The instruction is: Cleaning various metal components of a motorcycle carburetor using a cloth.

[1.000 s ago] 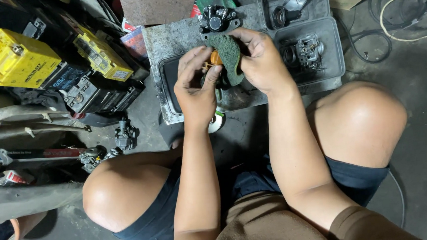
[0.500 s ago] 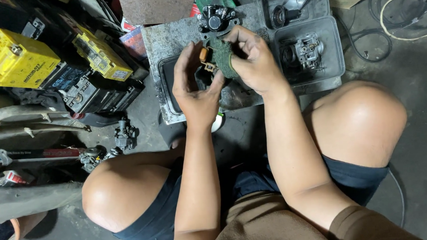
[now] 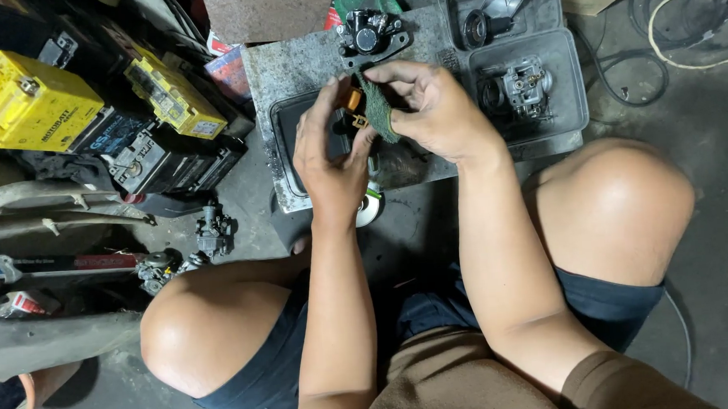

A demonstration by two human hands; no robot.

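Head view looks down on a squatting person working over a grey tray [image 3: 306, 58] on the floor. Left hand [image 3: 333, 160] is closed around a small orange part [image 3: 354, 101], held just above the tray's near half. Right hand [image 3: 434, 109] pinches a green rag [image 3: 378, 108] against that part, fingers curled tight. At the tray's far edge lies a dark caliper [image 3: 369, 35]. Right of the tray, touching it, a compartmented bin [image 3: 570, 94] holds a carburetor [image 3: 524, 84]. Well left of the tray sit yellow batteries [image 3: 26, 102]. A small engine part [image 3: 213, 231] lies near the tray's left corner.
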